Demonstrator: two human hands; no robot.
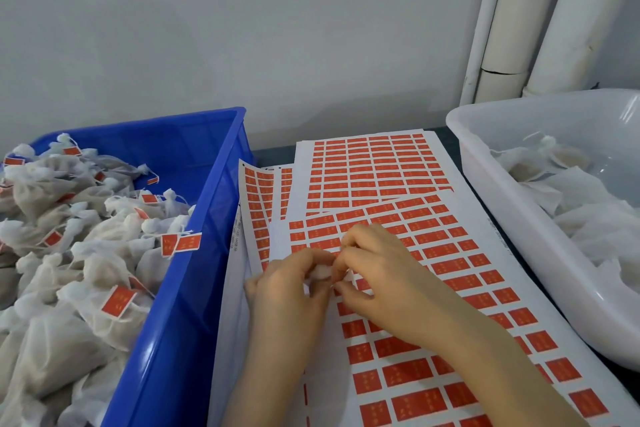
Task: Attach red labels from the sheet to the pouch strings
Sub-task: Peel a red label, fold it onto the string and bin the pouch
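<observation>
A sheet of red labels (450,267) lies on top of a stack in the middle of the table. Over its left part both my hands meet around a small white pouch (320,270). My left hand (291,291) grips the pouch with curled fingers. My right hand (374,270) pinches something at the pouch's top; the string and any label there are hidden by my fingers.
A blue crate (194,218) at the left holds several white pouches with red labels on their strings. A white tub (519,211) at the right holds unlabelled pouches. More label sheets (374,166) lie behind. White pipes (540,17) stand against the grey wall.
</observation>
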